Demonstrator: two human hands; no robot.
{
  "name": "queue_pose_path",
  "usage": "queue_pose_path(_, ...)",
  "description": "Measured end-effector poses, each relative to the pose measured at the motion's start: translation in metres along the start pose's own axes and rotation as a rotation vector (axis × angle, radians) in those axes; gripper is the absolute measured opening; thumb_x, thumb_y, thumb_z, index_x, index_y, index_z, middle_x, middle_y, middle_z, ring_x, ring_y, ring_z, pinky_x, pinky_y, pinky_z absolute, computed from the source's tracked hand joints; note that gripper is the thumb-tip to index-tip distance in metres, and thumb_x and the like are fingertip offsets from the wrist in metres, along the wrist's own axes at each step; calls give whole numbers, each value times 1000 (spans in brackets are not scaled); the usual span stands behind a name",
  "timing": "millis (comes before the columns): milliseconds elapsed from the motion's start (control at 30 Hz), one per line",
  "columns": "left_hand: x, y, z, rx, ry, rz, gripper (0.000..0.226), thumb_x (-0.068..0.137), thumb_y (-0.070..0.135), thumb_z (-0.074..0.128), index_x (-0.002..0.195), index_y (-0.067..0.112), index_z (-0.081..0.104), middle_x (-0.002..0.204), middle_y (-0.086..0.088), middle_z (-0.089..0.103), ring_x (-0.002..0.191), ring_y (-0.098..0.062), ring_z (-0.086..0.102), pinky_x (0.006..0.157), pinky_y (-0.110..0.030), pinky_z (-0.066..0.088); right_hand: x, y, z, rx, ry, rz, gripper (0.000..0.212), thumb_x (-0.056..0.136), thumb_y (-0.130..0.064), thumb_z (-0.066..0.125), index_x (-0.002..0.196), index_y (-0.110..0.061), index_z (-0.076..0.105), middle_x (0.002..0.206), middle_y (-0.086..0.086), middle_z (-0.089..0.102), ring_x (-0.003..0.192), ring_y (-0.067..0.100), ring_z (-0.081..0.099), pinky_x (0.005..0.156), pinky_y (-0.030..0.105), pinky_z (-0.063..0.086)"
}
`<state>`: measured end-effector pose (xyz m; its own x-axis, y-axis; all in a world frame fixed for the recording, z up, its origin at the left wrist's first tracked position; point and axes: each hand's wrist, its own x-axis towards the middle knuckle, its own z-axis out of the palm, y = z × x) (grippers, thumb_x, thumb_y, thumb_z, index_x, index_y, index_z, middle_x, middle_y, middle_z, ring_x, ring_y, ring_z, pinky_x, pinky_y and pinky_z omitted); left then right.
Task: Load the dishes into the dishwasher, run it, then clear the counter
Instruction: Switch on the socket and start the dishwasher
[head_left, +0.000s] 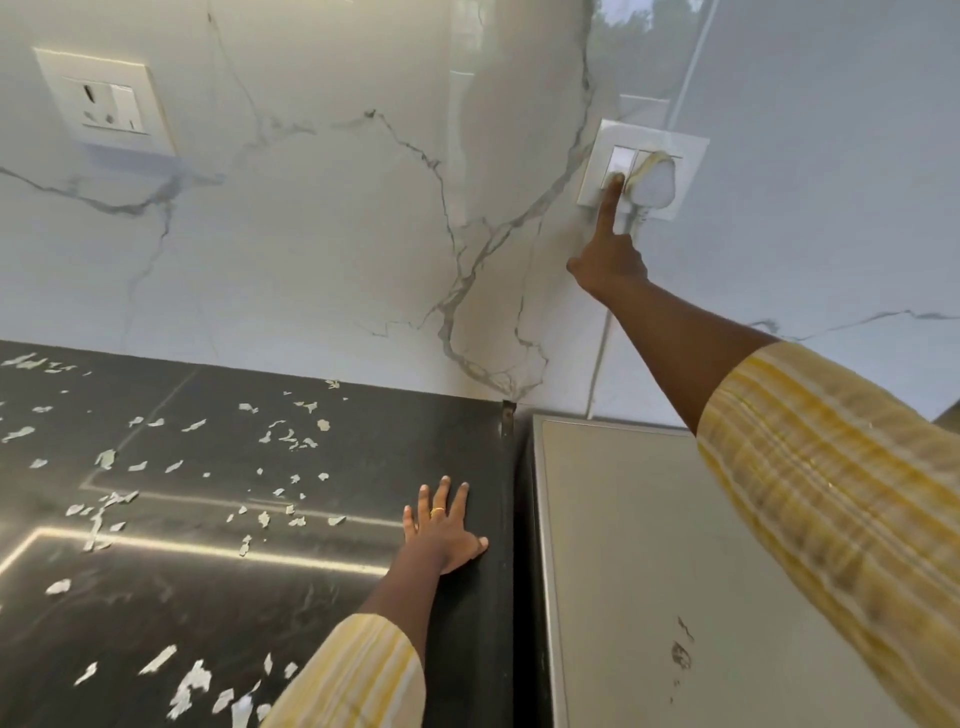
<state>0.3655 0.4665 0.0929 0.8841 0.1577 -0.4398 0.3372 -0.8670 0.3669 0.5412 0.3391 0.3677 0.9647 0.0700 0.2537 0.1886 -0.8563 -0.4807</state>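
Observation:
My right hand (609, 254) reaches up to a white wall switch plate (691, 150) on the marble backsplash. Its index fingertip touches the left rocker switch (619, 160); the other fingers are curled in. A white plug (653, 183) sits in the socket beside that switch. My left hand (445, 530) lies flat, fingers spread, on the black counter (208, 597) near its right edge, holding nothing. A grey appliance top (623, 545), probably the dishwasher, stands right of the counter under my right arm. No dishes are in view.
A second white socket plate (106, 104) is on the wall at upper left. Several pale flakes (280, 436) are scattered over the black counter. A narrow dark gap (523, 519) separates the counter from the grey top.

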Motion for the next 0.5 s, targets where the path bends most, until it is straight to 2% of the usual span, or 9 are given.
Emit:
queue_pose_path(100, 2, -1, 3, -13, 6, 2, 85, 87, 51, 46, 146, 33, -13, 154, 4, -25, 140, -25, -27, 112, -49, -13, 4, 1, 0, -2, -31, 13, 98, 89, -8, 53, 142, -35, -25, 84, 11, 53, 73, 26, 56, 78, 41, 53)
queue_pose_path(233, 2, -2, 4, -14, 15, 6, 85, 88, 51, 46, 147, 32, -12, 154, 3, -26, 140, -26, -27, 111, -50, -14, 8, 3, 5, 8, -37, -2, 100, 88, -4, 51, 141, -37, -26, 90, 14, 54, 70, 26, 56, 74, 42, 55)
queue_pose_path(400, 3, -2, 3, -7, 29, 20, 85, 89, 52, 45, 146, 32, -13, 153, 3, -27, 139, -26, -27, 111, -49, -14, 13, 5, 8, 36, -61, 5, 101, 89, -1, 50, 137, -41, -30, 114, 20, 55, 85, 31, 62, 77, 48, 55)
queue_pose_path(500, 3, -2, 3, -2, 28, 18, 85, 89, 52, 45, 146, 32, -14, 153, 3, -27, 139, -26, -27, 111, -49, -14, 13, 7, 9, 44, -56, 12, 101, 89, 1, 49, 137, -43, -29, 122, 22, 52, 89, 33, 63, 76, 49, 56)
